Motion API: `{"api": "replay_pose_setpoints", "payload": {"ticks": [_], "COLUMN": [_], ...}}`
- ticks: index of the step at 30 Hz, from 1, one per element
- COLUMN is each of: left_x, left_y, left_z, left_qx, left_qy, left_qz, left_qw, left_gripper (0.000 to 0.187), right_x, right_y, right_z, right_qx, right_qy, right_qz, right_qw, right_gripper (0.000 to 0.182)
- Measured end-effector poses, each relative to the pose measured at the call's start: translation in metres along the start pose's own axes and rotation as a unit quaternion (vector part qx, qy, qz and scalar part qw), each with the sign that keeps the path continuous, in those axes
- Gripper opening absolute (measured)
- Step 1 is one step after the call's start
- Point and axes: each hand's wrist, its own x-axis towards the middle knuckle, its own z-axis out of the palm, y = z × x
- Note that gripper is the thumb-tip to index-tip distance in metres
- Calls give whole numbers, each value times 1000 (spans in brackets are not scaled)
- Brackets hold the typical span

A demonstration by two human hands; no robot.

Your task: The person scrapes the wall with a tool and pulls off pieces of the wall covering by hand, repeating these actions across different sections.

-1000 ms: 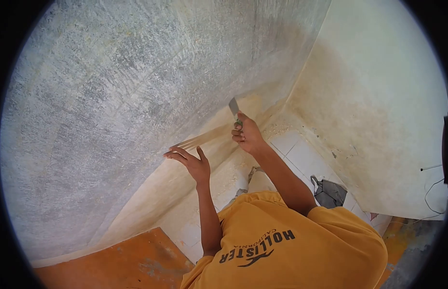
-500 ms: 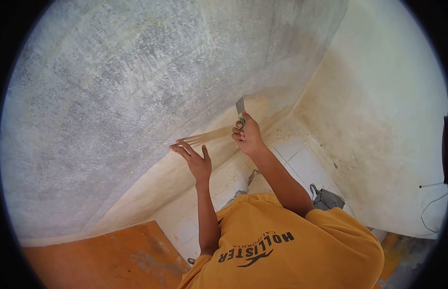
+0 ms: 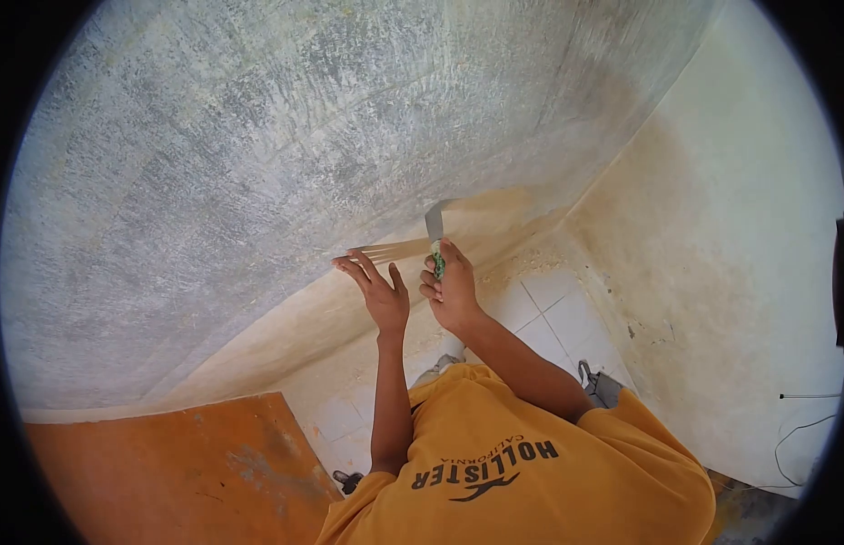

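Note:
In the head view, a scraper (image 3: 434, 223) with a flat grey metal blade and a green patterned handle is held in my right hand (image 3: 455, 289), fingers wrapped round the handle. Its blade meets the wall (image 3: 258, 136) along the ragged line where the mottled grey-white coat ends and a bare tan patch (image 3: 490, 207) begins. To the left of the scraper, my left hand (image 3: 384, 300) has its fingers stretched out and spread, fingertips against the wall at the lower edge of the grey coat. Nothing is in that hand.
A second wall (image 3: 730, 227), pale with brown stains, meets this one at a corner on the right. Below lie white floor tiles (image 3: 572, 313) with crumbs of debris along the wall's foot. An orange panel (image 3: 167, 463) is at lower left; a thin cable (image 3: 778, 454) hangs at right.
The scraper in my right hand has moved left and down along the wall, closer to my left hand. My left hand stays spread at the wall, while the whole view has shifted a little.

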Motion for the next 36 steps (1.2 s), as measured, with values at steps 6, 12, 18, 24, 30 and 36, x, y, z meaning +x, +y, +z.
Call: {"api": "replay_pose_setpoints", "payload": {"ticks": [6, 12, 18, 24, 30, 36], "left_x": [-3, -2, -4, 1, -4, -6], "left_y": [-4, -7, -14, -12, -19, -23], "left_z": [-4, -11, -2, -1, -1, -7], "left_qx": [-8, -16, -14, -30, -23, -12], "left_qy": [-1, -16, -2, -11, 7, -10], "left_qz": [1, -8, 9, -3, 15, 17], "left_qw": [1000, 1000, 1000, 999, 1000, 1000], "left_gripper": [85, 85, 85, 89, 83, 83], "right_x": [-5, 37, 19, 23, 22, 23], "right_y": [9, 12, -6, -13, -10, -14], "right_z": [18, -5, 6, 2, 3, 9], "right_qx": [24, 93, 133, 181, 167, 165], "right_qy": [22, 56, 13, 21, 18, 14], "right_qz": [-17, -9, 72, 124, 152, 162], "right_qw": [999, 994, 989, 975, 974, 973], "right_gripper": [16, 21, 23, 33, 41, 43]}}
